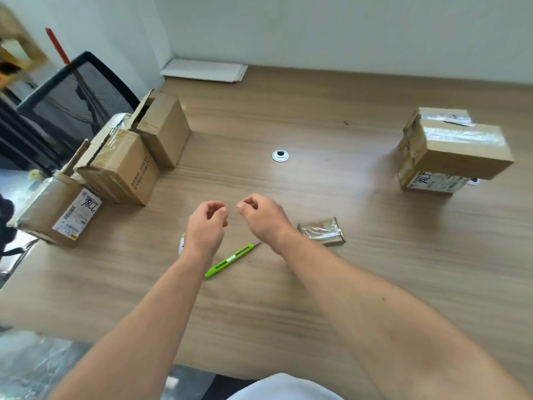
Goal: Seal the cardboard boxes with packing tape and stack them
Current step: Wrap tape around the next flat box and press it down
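A green cutter point(230, 259) lay nearest on the desk point(288, 313). Just above it, the left hand point(206, 223) and right hand point(261, 217) hovered with fingers curled, thumbs on fingertips, holding nothing visible. At ten o'clock the open boxes point(127, 168) crowded the desk's left edge. They were probably light, stiff cardboard, best gripped by opposite walls. At two o'clock stood the taped stack point(452, 151); the desk between gave sliding room.
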### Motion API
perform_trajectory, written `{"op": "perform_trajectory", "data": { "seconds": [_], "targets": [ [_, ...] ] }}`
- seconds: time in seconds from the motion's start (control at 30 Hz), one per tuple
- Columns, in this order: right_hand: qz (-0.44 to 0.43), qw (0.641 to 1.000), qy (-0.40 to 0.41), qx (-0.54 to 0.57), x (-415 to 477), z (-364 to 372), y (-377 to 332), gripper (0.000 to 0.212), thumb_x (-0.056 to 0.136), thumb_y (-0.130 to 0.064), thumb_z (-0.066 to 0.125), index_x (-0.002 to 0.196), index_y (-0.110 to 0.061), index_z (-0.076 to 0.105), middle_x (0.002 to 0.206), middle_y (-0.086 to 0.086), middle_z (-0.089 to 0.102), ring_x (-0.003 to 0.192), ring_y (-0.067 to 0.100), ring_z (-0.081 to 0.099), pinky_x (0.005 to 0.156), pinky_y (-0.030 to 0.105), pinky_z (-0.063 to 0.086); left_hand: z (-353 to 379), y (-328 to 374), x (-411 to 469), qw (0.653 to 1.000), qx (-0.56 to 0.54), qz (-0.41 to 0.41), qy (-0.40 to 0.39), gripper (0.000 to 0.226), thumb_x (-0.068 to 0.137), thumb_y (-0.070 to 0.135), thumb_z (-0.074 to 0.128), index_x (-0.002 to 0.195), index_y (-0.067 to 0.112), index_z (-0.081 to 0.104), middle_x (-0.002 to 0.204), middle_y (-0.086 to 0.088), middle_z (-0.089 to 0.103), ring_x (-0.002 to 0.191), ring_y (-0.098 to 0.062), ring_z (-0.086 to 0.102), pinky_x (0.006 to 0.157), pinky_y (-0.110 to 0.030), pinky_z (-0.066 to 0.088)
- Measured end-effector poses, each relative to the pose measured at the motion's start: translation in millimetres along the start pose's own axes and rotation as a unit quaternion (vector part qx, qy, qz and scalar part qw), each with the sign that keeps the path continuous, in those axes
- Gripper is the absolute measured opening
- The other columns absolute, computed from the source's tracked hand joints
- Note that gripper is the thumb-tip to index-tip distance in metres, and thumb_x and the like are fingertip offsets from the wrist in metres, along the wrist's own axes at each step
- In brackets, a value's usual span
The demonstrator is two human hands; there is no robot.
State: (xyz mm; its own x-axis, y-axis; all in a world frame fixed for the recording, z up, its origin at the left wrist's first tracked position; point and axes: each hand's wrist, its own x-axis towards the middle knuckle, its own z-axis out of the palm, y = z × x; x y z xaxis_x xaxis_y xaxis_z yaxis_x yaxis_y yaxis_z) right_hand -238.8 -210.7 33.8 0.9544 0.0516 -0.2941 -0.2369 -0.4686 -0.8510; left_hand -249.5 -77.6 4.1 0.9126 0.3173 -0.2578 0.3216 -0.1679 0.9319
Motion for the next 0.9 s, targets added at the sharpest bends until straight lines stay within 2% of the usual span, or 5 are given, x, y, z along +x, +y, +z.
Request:
{"op": "perform_trajectory", "data": {
  "seconds": [0.27, 0.43, 0.53, 0.67, 0.9],
  "targets": [
    [-0.06, 0.986, 0.153, -0.011, -28, -87, 27, 0.016, 0.1, -0.024, 0.055, 0.097, -0.014, 0.068, 0.096, 0.002, 0.069, 0.095, 0.019, 0.058, 0.088, 0.032, 0.045, 80, 10, -38, 0.988, 0.026, -0.055, -0.139, 0.016, 0.101, 0.028, 0.055, 0.095, 0.015, 0.062, 0.087, -0.004, 0.062, 0.071, -0.018, 0.057, 0.064, -0.032, 0.046],
    [0.07, 0.98, 0.178, -0.053, -31, -115, 76, 0.028, 0.099, -0.034, 0.055, 0.115, -0.016, 0.068, 0.12, 0.007, 0.066, 0.113, 0.024, 0.058, 0.096, 0.031, 0.043, 116, 15, -50, 0.981, 0.07, -0.064, -0.172, 0.032, 0.1, 0.038, 0.055, 0.101, 0.007, 0.062, 0.082, -0.005, 0.06, 0.074, -0.022, 0.057, 0.072, -0.038, 0.054],
    [0.145, 0.983, 0.114, -0.022, -38, -112, 99, 0.036, 0.098, -0.047, 0.054, 0.115, -0.018, 0.068, 0.121, 0.005, 0.069, 0.113, 0.025, 0.06, 0.093, 0.032, 0.046, 128, 13, -55, 0.983, 0.087, -0.027, -0.157, 0.037, 0.094, 0.044, 0.057, 0.092, 0.009, 0.065, 0.085, -0.007, 0.068, 0.081, -0.028, 0.063, 0.086, -0.047, 0.056],
    [0.135, 0.979, 0.136, 0.072, -49, -100, 109, 0.038, 0.096, -0.051, 0.059, 0.123, -0.025, 0.064, 0.117, -0.002, 0.069, 0.104, 0.016, 0.061, 0.072, 0.022, 0.044, 133, 9, -58, 0.968, 0.192, 0.082, -0.139, 0.042, 0.094, 0.048, 0.058, 0.07, 0.014, 0.055, 0.07, -0.004, 0.061, 0.075, -0.033, 0.058, 0.073, -0.045, 0.048],
    [0.105, 0.967, 0.232, 0.026, -50, -80, 118, 0.032, 0.098, -0.042, 0.062, 0.116, -0.017, 0.069, 0.104, 0.005, 0.073, 0.103, 0.028, 0.066, 0.075, 0.027, 0.038, 131, -5, -56, 0.938, 0.288, 0.136, -0.134, 0.04, 0.101, 0.044, 0.053, 0.086, 0.009, 0.065, 0.083, -0.012, 0.07, 0.087, -0.035, 0.062, 0.078, -0.042, 0.045]
  ]
}}
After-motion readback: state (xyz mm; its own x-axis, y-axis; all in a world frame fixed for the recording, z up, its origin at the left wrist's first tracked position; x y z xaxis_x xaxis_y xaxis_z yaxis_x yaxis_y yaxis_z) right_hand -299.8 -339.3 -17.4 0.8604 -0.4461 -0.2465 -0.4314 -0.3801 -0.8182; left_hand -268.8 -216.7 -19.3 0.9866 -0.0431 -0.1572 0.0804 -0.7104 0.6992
